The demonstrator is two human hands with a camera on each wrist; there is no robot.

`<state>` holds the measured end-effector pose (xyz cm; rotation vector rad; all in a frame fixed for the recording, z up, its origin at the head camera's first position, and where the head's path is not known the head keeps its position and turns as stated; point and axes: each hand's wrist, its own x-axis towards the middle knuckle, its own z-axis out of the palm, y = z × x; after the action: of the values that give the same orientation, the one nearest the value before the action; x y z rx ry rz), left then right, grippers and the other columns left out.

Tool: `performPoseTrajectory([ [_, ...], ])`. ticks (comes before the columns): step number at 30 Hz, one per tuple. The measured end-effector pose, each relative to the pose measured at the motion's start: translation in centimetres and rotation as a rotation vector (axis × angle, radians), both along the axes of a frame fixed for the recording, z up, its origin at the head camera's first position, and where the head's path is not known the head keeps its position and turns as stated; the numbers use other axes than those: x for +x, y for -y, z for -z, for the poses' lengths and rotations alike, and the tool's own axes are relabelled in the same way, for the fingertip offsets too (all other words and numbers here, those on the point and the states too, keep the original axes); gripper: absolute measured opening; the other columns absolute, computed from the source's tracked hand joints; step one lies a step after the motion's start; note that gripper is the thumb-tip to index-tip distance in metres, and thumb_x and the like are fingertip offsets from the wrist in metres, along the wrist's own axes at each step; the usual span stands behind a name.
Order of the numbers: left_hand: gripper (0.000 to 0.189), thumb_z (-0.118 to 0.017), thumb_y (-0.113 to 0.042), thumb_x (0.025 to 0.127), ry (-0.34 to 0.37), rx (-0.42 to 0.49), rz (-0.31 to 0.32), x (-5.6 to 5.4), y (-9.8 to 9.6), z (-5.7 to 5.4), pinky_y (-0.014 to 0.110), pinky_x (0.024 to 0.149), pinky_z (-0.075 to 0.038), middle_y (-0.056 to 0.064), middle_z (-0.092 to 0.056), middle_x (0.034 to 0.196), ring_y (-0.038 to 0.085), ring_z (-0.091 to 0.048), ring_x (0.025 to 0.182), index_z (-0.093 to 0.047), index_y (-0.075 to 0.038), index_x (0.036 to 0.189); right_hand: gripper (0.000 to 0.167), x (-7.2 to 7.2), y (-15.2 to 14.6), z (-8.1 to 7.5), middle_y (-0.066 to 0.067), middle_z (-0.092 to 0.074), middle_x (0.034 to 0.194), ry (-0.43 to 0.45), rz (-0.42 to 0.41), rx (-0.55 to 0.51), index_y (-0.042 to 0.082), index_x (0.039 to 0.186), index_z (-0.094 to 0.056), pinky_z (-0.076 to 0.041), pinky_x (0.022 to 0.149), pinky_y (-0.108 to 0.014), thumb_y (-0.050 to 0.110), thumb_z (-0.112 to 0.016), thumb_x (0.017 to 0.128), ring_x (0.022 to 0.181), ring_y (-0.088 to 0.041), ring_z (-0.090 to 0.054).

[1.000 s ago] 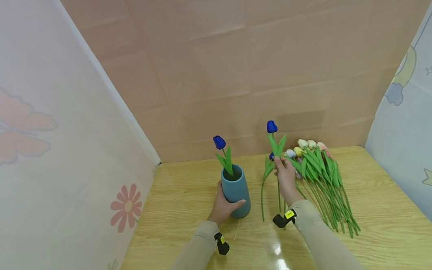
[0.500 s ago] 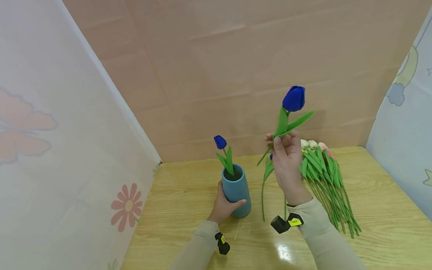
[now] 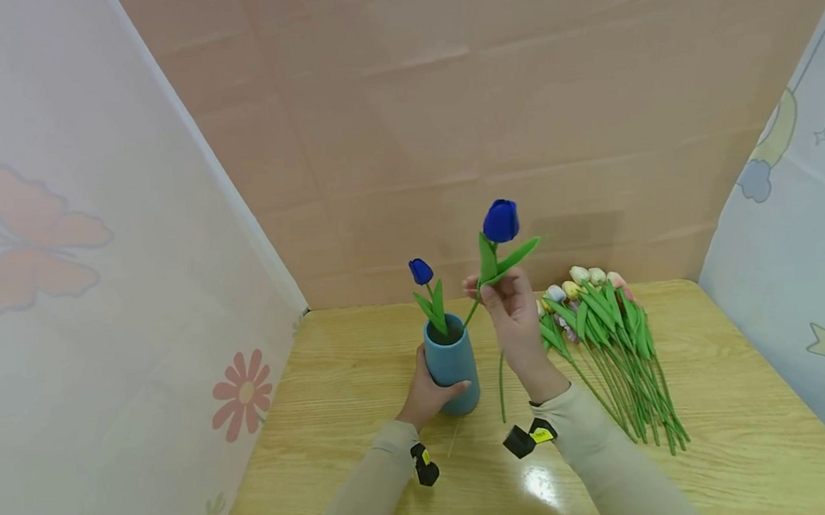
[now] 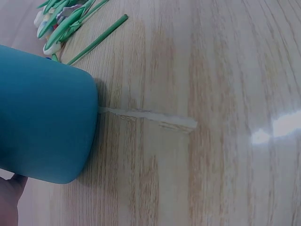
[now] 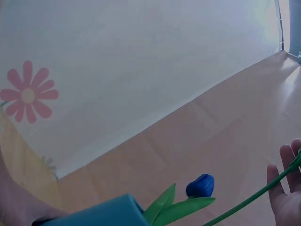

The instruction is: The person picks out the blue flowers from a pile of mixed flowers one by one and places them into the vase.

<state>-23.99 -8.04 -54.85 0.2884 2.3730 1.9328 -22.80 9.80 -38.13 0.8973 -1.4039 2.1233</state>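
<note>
My left hand (image 3: 427,393) grips a blue vase (image 3: 453,368) that stands upright on the table, thumb across its front. One blue tulip (image 3: 420,271) with green leaves leans in the vase. My right hand (image 3: 517,322) pinches a second blue tulip (image 3: 501,222) just below its leaves. That flower is tilted, and the lower end of its stem (image 3: 470,315) is at the vase's right rim. In the right wrist view the green stem (image 5: 249,200) runs from the fingers (image 5: 284,157) down toward the vase (image 5: 101,214).
Right of the vase, a heap of tulips (image 3: 620,348) in white, yellow, pink and pale blue lies on the wooden table (image 3: 337,417). Another stem (image 3: 501,393) lies between heap and vase. A patterned cloth wall (image 3: 138,225) stands at left, a brown one (image 3: 378,135) behind.
My right hand has lifted a blue tulip from the table, then brought it left and down to the vase's mouth. The left hand and vase have stayed in place.
</note>
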Motion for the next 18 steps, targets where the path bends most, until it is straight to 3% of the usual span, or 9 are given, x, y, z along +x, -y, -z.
performPoseTrajectory([
  [3,0.105,-0.084,-0.037,0.074,-0.003,-0.006,-0.019,-0.9,0.1,1.6,0.061,0.104,-0.037,0.005,-0.039,0.145,0.032,-0.044,0.131,-0.013,-0.031,0.151,0.016,-0.5,0.4,1.1,0.0,-0.064,0.107,0.098,0.059,0.09,0.004,0.117,-0.05,-0.053,0.091,-0.031,0.004,-0.047,0.101,0.101,-0.017,-0.064],
  [9,0.105,-0.085,-0.038,0.073,0.003,-0.015,-0.024,-1.0,0.1,1.9,0.06,0.104,-0.037,0.003,-0.04,0.144,0.031,-0.044,0.131,-0.014,-0.031,0.151,0.015,-1.4,0.7,2.6,0.0,-0.059,0.1,0.272,0.23,0.269,-0.004,0.11,-0.052,-0.048,0.089,-0.022,-0.001,-0.056,0.096,0.097,-0.009,-0.058],
  [14,0.104,-0.084,-0.038,0.074,-0.009,-0.017,-0.02,-1.0,0.1,1.8,0.061,0.104,-0.037,0.004,-0.039,0.144,0.031,-0.044,0.131,-0.014,-0.03,0.151,0.019,-2.3,0.5,3.7,-0.014,-0.06,0.097,0.269,0.334,0.416,0.0,0.111,-0.055,-0.046,0.095,-0.042,0.007,-0.062,0.095,0.097,-0.02,-0.058],
  [18,0.104,-0.084,-0.039,0.074,-0.018,-0.024,-0.018,-1.0,0.1,1.7,0.06,0.103,-0.038,0.004,-0.039,0.144,0.031,-0.044,0.13,-0.014,-0.028,0.151,0.015,-3.0,0.3,4.9,-0.013,-0.063,0.094,0.194,0.373,0.479,0.006,0.106,-0.058,-0.045,0.093,-0.052,0.012,-0.064,0.094,0.097,-0.025,-0.059],
])
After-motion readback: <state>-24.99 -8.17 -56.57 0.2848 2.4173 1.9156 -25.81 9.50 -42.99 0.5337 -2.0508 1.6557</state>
